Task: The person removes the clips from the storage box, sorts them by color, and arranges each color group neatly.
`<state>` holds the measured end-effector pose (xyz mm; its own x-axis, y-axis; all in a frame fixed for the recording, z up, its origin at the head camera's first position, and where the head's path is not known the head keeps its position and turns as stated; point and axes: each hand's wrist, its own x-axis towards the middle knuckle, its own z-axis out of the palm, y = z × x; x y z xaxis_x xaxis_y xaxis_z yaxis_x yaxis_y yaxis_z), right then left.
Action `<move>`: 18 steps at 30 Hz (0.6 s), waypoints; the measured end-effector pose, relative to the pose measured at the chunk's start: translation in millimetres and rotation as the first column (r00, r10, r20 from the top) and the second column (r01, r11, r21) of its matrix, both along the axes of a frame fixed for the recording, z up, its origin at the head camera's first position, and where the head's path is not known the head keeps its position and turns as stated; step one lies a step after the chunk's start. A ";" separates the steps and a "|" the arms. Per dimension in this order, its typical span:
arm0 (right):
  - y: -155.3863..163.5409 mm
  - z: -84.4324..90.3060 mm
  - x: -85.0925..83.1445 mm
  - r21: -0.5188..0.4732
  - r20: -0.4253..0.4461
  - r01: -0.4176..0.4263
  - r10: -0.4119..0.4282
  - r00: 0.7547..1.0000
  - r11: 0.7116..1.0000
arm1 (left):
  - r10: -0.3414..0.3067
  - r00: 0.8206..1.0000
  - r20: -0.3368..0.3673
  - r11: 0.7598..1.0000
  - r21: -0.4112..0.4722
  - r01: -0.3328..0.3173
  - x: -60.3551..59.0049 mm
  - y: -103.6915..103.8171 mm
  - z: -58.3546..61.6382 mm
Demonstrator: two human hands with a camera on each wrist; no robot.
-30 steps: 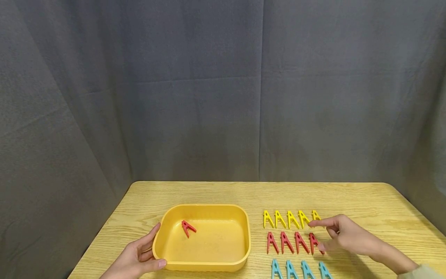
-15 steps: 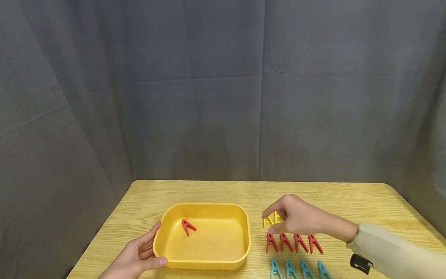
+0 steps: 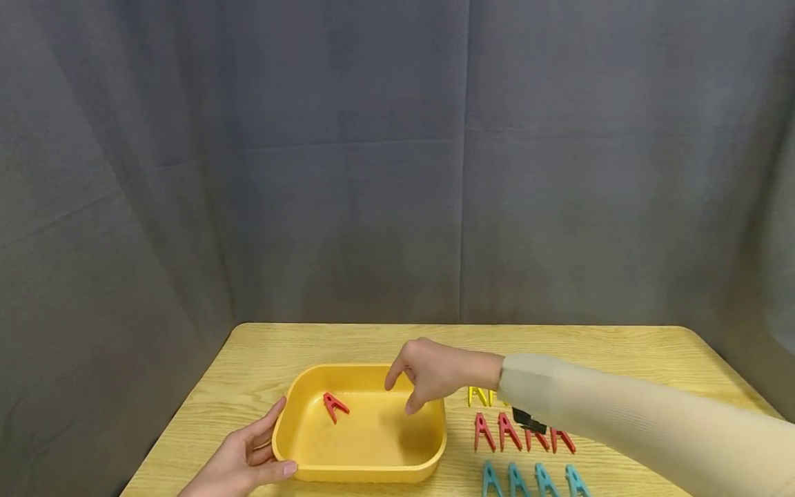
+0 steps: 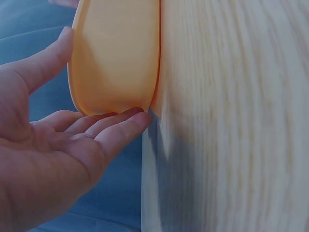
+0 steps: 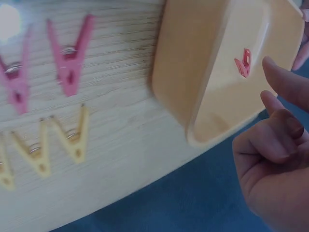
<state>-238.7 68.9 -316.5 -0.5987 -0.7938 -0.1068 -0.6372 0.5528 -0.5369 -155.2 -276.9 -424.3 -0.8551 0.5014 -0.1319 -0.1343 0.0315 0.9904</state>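
Observation:
My left hand (image 3: 245,449) holds the left end of a yellow plastic basin (image 3: 373,472), thumb at the near corner and fingers along the side. In the left wrist view its fingertips (image 4: 141,119) touch the basin's outer wall. Inside the basin lies one red clothespin (image 3: 336,407). Over the basin's right half hovers my right hand (image 3: 435,371), thumb and index finger apart with nothing between them. The right wrist view shows its other fingers curled in towards the palm. Several red clothespins (image 3: 509,432) and yellow clothespins (image 5: 74,136) lie in rows right of the basin.
A row of several blue clothespins (image 3: 517,479) lies nearest me at the right. The right sleeve (image 3: 596,400) covers part of the yellow and red rows. Behind the wooden table (image 3: 298,339) hangs a dark grey curtain (image 3: 348,207).
My right hand has swept left, from the right end of the yellow and red clothespin rows, past their left end, to above the basin. The left hand and basin stay put.

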 end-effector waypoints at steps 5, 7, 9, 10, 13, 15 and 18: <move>-28.4 -12.9 -7.4 0.057 0.005 -0.003 0.003 1.000 0.998 | -0.006 1.000 -0.011 1.000 0.015 0.006 0.9 0.7 0.1; -37.8 -17.8 -9.8 0.086 0.016 0.013 -0.014 1.000 0.996 | -0.003 1.000 -0.006 1.000 0.006 0.003 1.2 1.5 0.8; -46.5 -21.8 -12.8 0.109 0.025 0.024 -0.026 0.999 0.994 | 0.000 1.000 -0.002 1.000 -0.003 0.000 1.5 2.3 2.2; -50.4 -23.7 -14.2 0.122 0.023 0.021 -0.024 0.999 0.992 | 0.002 1.000 0.000 1.000 -0.009 -0.002 1.7 2.5 3.0; -60.4 -28.6 -17.2 0.152 0.028 0.022 -0.026 0.999 0.988 | 0.005 1.000 0.008 1.000 -0.020 -0.005 2.6 2.8 4.9; -66.3 -32.2 -17.9 0.170 0.036 0.027 -0.034 0.999 0.985 | 0.005 1.000 0.009 1.000 -0.019 -0.005 3.2 2.6 5.4; -73.6 -36.1 -17.9 0.190 0.040 0.049 -0.058 0.998 0.981 | 0.003 1.000 0.014 1.000 -0.022 -0.003 3.5 2.7 5.8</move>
